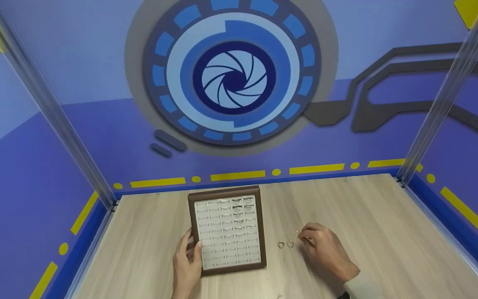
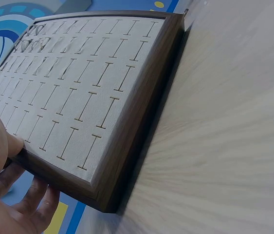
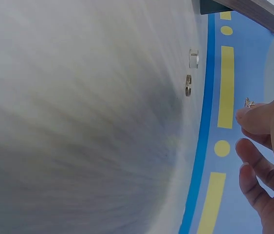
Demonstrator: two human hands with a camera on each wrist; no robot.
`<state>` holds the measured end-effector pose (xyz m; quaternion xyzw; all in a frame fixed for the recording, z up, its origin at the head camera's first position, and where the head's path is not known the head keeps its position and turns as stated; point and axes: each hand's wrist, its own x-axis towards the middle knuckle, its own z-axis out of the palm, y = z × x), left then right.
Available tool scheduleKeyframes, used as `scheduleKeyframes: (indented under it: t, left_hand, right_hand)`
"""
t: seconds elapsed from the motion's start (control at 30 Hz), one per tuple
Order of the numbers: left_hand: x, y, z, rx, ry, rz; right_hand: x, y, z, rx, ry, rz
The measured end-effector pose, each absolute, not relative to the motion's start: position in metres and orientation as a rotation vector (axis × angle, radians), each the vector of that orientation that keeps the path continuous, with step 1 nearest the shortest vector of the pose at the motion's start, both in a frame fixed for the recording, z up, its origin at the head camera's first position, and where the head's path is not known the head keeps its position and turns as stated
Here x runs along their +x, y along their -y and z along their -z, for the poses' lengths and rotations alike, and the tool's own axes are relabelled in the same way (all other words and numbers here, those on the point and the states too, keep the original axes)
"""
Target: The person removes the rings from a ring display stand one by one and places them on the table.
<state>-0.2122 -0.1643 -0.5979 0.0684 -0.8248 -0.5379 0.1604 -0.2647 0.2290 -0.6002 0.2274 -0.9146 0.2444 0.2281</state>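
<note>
A ring display tray (image 1: 262,232) has a dark brown frame and a white slotted pad. Rings sit in several slots in its upper right part, and many lower slots hold none. My left hand (image 1: 187,263) grips its left side, thumb at the front edge and fingers behind. In the left wrist view the tray's frame (image 2: 139,107) stands tilted, its lower side close to the table. Between thumb and forefinger, my right hand (image 1: 326,249) pinches a small ring (image 3: 248,103) above the table, right of the tray. Two more rings, one (image 3: 188,86) gold-coloured and one (image 3: 194,59) paler, stand beside that hand.
The light wood table (image 1: 371,232) extends on both sides of the tray. A blue and purple printed wall (image 1: 98,137) closes off the back and sides, with metal posts (image 1: 434,99) at the corners. Something small and pale lies at the table's near edge.
</note>
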Motion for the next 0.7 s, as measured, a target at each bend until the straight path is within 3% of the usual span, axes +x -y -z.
scheduleKeyframes:
  t: [0.7]
  left_hand:
    - [-0.213,0.165,0.601,0.154,2.311,1.520]
  right_hand:
    - [-0.266,-0.235,0.612,0.604,2.547,-0.666]
